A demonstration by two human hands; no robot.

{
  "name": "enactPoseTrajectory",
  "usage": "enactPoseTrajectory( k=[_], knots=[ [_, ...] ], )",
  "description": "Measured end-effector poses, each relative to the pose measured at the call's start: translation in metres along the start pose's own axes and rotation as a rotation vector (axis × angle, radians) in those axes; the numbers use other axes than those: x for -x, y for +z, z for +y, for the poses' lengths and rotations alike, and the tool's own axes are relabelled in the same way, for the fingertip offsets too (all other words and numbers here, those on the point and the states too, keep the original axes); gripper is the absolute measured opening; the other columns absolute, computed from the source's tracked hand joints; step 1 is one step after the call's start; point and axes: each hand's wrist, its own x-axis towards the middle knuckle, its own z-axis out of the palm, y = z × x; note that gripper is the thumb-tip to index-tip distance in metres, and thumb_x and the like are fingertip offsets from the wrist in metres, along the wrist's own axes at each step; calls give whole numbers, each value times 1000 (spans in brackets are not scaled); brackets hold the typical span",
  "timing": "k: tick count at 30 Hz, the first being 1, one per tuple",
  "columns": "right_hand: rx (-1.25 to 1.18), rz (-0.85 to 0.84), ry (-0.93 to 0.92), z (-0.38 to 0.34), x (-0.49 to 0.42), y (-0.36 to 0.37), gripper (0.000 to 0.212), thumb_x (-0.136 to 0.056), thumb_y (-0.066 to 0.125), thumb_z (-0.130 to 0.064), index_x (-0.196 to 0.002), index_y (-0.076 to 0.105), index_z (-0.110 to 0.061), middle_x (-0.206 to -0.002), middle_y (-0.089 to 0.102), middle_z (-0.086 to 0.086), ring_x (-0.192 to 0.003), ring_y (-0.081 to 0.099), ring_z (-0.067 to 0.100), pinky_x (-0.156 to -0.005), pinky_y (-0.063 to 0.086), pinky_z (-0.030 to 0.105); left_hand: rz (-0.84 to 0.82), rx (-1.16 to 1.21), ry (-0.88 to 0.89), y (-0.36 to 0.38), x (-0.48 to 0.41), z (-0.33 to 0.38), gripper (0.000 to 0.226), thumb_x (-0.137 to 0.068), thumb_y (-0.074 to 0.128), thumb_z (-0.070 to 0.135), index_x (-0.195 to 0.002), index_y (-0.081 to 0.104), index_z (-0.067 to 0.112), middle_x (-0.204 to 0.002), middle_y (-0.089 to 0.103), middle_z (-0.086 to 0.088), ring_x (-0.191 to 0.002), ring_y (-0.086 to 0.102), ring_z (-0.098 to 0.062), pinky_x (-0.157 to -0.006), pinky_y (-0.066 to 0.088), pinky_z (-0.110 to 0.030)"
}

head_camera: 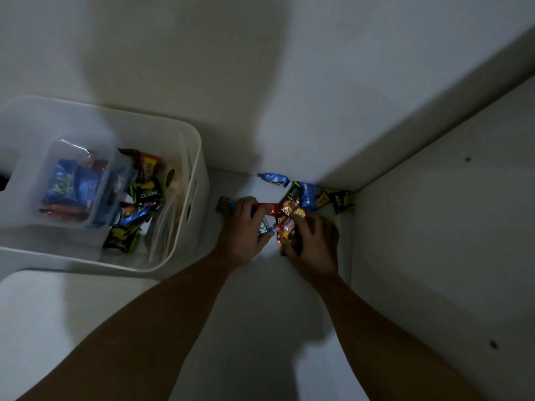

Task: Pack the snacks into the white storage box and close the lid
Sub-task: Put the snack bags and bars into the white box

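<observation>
- White storage box (197, 169): stands to your left on the white surface (260, 299), open at the top and already part filled with packets. A clear inner tub (95, 204) inside it holds more. You cannot make out a lid for certain.
- Loose snacks (289, 224): a small heap right of the box, near the wall corner, lying between your two hands.
- Left hand (243, 230): fingers curled down over the heap's left side, on a blue packet (224, 205) and a red bar (267, 209).
- Right hand (314, 241): fingers curled round a bunch of wrappers on the heap's right side.
- Stragglers: a stray blue packet (273, 179) by the wall and black packets (341, 201) in the corner, all apart from both hands.
- Handling, by judgement: the wrappers look slick and light, so draw your hands together and cup the heap from beneath before lifting. Carry it low over the near rim and let go beside the tub — keep the pile under the rim so a lid can seat. Then go back for the stragglers.
</observation>
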Motion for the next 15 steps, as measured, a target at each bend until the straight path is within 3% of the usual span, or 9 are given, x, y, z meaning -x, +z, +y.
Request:
enactPoseTrajectory(
  k=[3,6,8,11,15],
  knots=[
    [15,5,4,0,7,1,61,-86,51,-64,-141,39,-39,-145,36,6,-133,35,34,-109,20,54,25,118,-25,4,12,2,53,-86,63,38,-133,48,21,-123,51,-8,-118,46,-27,-102,36,-49],
    [-9,-9,1,-3,1,-4,80,-79,50,-78,-148,23,-49,-159,13,4,-146,12,33,-114,-5,61,33,180,-20,7,16,-3,50,-87,67,34,-133,52,21,-123,48,-10,-118,43,-28,-98,41,-50],
    [-21,-74,-44,-2,-5,-2,91,-72,49,-86,-150,17,-49,-162,-1,2,-149,-1,34,-112,-10,66,58,198,-7,8,15,-6,42,-85,68,34,-124,59,21,-123,47,-11,-119,43,-28,-98,42,-50],
    [56,-81,-83,1,-6,6,87,-74,45,-87,-148,29,-44,-161,9,5,-147,9,35,-113,5,69,101,210,11,11,12,-9,40,-83,67,41,-115,64,17,-129,48,-12,-124,43,-31,-103,36,-50],
    [100,149,-148,4,-1,17,59,-83,54,-71,-126,59,-32,-134,51,5,-119,49,29,-96,35,50,129,158,20,23,9,-12,44,-86,64,52,-104,66,12,-121,55,-13,-120,49,-33,-104,34,-53]
  ],
)
